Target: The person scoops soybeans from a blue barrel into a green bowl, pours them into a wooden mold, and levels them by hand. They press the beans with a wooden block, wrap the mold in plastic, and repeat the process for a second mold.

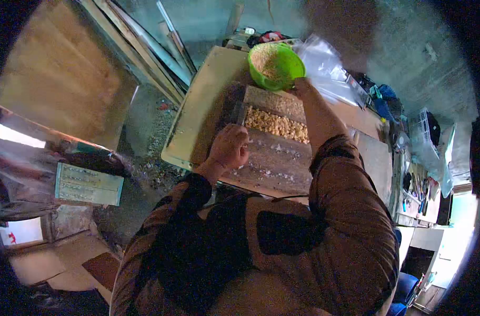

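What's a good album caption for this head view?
Right hand at a tilted green bowl, left hand by the wooden board.

Place: a small, rough workshop, by the look of it
Wall: stained, patchy blue-green surface (419, 58)
Floor: bare and littered with crumbs and scraps (150, 158)
Timber: long planks (140, 50) leaning at the far left of the desk (190, 116)
Work surface: the desk, carrying a worn wooden board (277, 158)
Tools: a cluster of slim, handled tools (420, 195) at the right
Storage: a white plastic crate (427, 129) among loose clutter
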Action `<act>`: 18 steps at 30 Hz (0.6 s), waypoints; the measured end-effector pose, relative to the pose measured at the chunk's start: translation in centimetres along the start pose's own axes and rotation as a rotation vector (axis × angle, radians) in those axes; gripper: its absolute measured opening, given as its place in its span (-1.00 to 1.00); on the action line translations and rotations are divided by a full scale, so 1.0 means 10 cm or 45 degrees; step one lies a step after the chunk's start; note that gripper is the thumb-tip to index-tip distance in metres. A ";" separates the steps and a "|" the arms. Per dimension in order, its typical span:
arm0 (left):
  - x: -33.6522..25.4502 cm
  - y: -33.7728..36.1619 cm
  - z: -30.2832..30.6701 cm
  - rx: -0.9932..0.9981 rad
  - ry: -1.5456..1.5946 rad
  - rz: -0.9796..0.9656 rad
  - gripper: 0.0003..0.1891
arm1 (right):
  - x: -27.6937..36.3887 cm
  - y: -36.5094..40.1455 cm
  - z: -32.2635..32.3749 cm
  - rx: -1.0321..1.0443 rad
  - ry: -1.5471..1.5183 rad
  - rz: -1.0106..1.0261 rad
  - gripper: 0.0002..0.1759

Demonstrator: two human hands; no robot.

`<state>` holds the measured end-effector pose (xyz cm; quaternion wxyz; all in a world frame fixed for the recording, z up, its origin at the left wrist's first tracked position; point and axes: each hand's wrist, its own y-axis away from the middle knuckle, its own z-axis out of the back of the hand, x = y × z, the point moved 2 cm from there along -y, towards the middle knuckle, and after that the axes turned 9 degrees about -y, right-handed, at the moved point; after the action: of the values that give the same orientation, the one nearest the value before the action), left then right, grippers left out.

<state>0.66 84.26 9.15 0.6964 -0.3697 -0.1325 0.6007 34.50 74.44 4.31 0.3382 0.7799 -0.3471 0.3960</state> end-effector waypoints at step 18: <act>-0.38 -0.83 -0.07 -0.065 1.347 0.827 -0.31 | 0.76 2.21 -0.32 -0.154 0.326 0.156 -0.68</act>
<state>6.26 80.40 15.22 0.4402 -0.6553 0.3354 0.5141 18.80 63.20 17.83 0.4013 0.6786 -0.3713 0.4905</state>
